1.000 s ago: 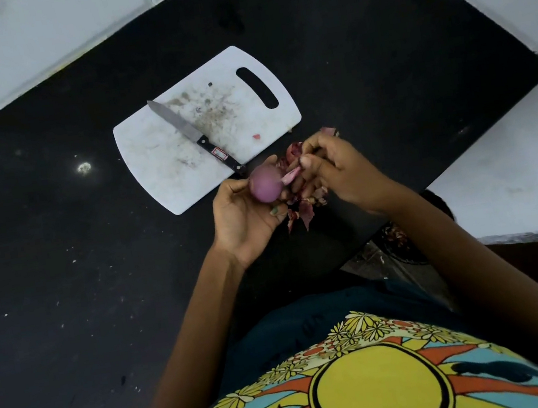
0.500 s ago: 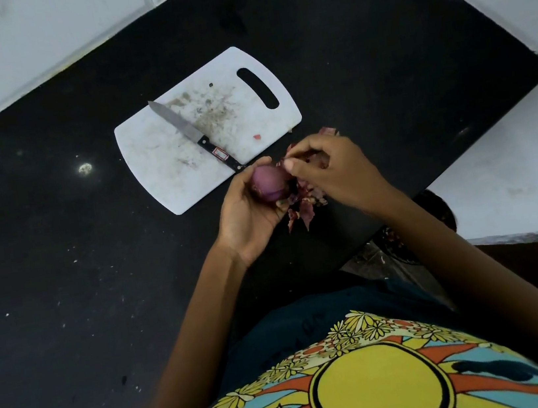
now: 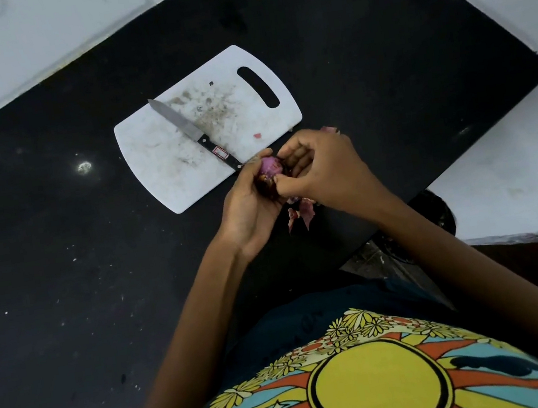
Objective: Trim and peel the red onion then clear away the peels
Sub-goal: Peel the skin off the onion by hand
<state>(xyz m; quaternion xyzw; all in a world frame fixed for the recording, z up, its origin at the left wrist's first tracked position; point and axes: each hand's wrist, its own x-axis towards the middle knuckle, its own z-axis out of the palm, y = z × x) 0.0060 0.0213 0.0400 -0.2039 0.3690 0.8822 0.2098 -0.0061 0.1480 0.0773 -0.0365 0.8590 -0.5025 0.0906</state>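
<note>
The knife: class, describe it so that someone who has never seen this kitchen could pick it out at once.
Find the black counter, then the white cutting board on it. The knife lies slantwise across the board, tip pointing away, black handle toward the hands. It is the only metal tool there, and no hand touches it.

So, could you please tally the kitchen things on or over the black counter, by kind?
Cutting board: 1
Knife: 1
Red onion: 1, held in the left hand, with the right hand on it
Loose peel pile: 1, pieces too overlapped to count
Total: 4
</note>
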